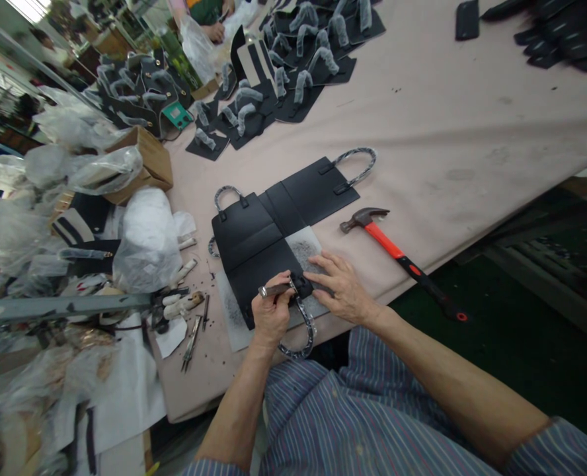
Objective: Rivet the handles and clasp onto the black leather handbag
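Note:
My left hand (pixel 272 317) is closed around a short metal punch (pixel 272 289) near the front edge of a black leather bag panel (pixel 260 270). Spread fingers of my right hand (pixel 342 284) rest at the panel's corner, beside the dark tab of a plastic-wrapped handle (pixel 306 336). That handle loops down toward my shirt. Under the panel lies a speckled pale board (pixel 303 243). A second black panel (pixel 318 193) with a wrapped handle joins it behind. To the right, a claw hammer (pixel 387 244) with a red and black grip lies on the table.
Black pieces with wrapped handles (pixel 293 73) are piled at the back. At left are plastic bags (pixel 147 238), a cardboard box (pixel 149 158) and small tools (pixel 192 344). A phone-like black object (pixel 467 20) lies far right. Another person's hand (pixel 215 32) shows behind.

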### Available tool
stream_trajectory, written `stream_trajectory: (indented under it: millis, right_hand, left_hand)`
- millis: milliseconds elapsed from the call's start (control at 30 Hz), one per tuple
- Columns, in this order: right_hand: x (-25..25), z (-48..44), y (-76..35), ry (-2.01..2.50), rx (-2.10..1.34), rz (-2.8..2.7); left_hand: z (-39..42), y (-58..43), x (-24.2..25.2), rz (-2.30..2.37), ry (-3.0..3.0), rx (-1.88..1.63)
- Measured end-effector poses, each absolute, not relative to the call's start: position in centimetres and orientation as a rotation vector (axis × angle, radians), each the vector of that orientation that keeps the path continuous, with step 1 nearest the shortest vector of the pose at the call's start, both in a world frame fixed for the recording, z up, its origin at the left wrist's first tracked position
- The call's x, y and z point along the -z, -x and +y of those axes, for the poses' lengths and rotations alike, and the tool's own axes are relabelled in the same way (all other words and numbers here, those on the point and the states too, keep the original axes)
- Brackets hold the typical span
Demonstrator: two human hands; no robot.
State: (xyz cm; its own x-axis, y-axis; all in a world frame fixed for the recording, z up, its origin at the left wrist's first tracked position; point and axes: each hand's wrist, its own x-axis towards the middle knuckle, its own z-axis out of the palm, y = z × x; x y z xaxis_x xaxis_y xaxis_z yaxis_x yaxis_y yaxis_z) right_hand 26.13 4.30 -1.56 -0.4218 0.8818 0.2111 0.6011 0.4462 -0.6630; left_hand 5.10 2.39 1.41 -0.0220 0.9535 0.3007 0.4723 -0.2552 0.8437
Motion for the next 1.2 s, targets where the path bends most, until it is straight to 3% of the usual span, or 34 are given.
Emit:
stream_trajectory:
  millis: [1200]
  right_hand:
    - [1.8,4.2,-26.0,1.238,-0.668,-2.167]
  left_hand:
    - [2.7,-5.4,-0.8,1.503,-1.861,-1.215]
